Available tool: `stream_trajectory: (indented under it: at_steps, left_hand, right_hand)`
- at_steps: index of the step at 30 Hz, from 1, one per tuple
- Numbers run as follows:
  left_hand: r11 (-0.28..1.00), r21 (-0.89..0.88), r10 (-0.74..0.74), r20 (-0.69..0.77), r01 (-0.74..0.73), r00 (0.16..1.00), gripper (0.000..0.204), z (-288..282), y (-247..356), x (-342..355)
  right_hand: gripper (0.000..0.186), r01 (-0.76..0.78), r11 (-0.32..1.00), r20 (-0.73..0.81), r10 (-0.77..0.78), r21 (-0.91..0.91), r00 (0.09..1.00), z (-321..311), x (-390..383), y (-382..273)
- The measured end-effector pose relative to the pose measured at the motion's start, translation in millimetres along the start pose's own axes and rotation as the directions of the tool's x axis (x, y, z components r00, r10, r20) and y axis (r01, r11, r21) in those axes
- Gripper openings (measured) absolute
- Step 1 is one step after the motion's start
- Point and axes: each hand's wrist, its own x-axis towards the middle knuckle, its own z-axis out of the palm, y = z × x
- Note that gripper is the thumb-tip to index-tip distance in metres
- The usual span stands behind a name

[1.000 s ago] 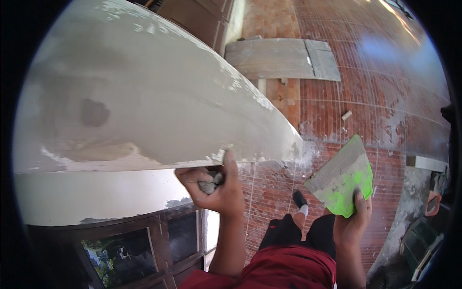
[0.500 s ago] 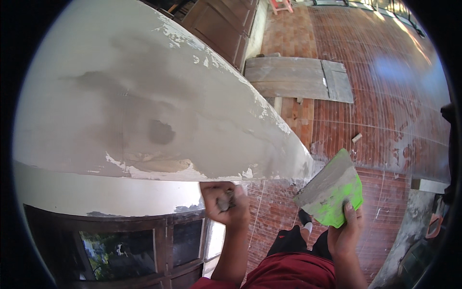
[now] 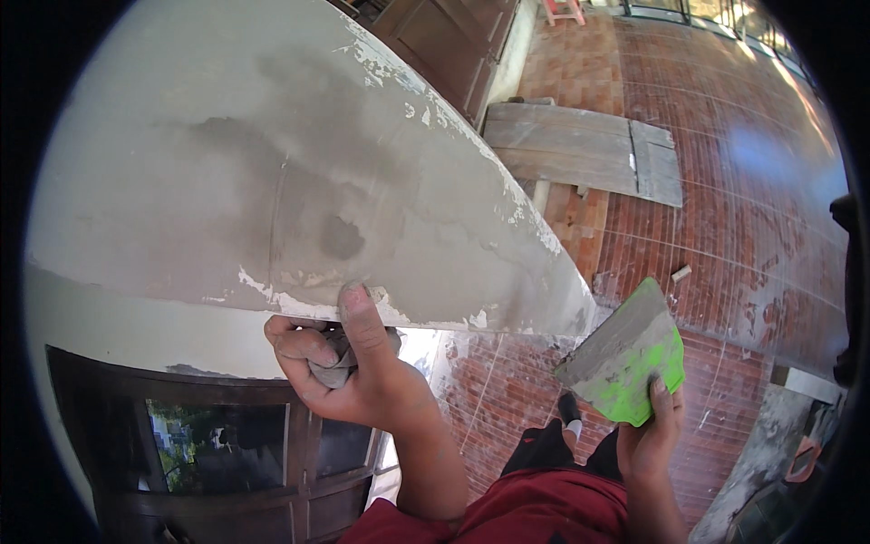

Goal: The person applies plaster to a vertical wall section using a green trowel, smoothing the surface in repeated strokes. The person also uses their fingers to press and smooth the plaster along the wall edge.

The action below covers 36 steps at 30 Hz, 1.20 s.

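- Head view: in the lower middle of the frame, left of centre, the person's left hand (image 3: pixel 362 376) is closed with curled fingers around a grey crumpled soft-looking lump (image 3: pixel 331 370), whose material I cannot tell
- The thumb of this hand points upward and appears to touch the lower edge of a broad grey plastered surface (image 3: pixel 199 218), which fills the upper left and has darker patches and chipped white borders
- At the lower right, the right hand (image 3: pixel 654 435) grips a flat bright-green and grey spreading blade (image 3: pixel 621 363), its thumb on the face smeared with grey paste
- At the lower left is a dark brown wooden frame with glass panes (image 3: pixel 304 453)
- At the upper right, a long grey board (image 3: pixel 580 150) lies above a reddish-brown tiled floor (image 3: pixel 734 236)
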Motion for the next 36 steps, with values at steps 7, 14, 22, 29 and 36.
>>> stream_trajectory:
  at_steps: [7,14,22,29,36]
  left_hand:
    - [0.999,-0.003,0.039,0.123,-0.038,0.992,0.036,-16,-9,6]
    - [0.999,-0.044,0.006,0.196,0.003,0.981,0.039,-25,-13,12]
    - [0.834,-0.415,-0.192,0.399,0.364,0.897,0.028,-53,-30,22]
    - [0.657,-0.391,-0.284,0.664,0.645,0.692,0.027,-102,-78,16]
    - [0.609,-0.313,-0.283,0.773,0.729,0.568,0.027,-130,-108,15]
  right_hand:
    - [0.030,-0.053,0.999,0.101,0.054,-0.014,0.993,-1,12,-10]
    - [0.030,-0.080,0.997,0.287,0.080,-0.012,0.955,28,11,-11]
    - [0.029,0.399,0.909,0.425,-0.316,-0.122,0.849,102,-25,-12]
    - [0.033,0.835,0.376,0.485,-0.686,-0.403,0.543,162,-66,-1]
    - [0.038,0.813,-0.106,0.609,-0.719,-0.572,0.335,183,-98,8]
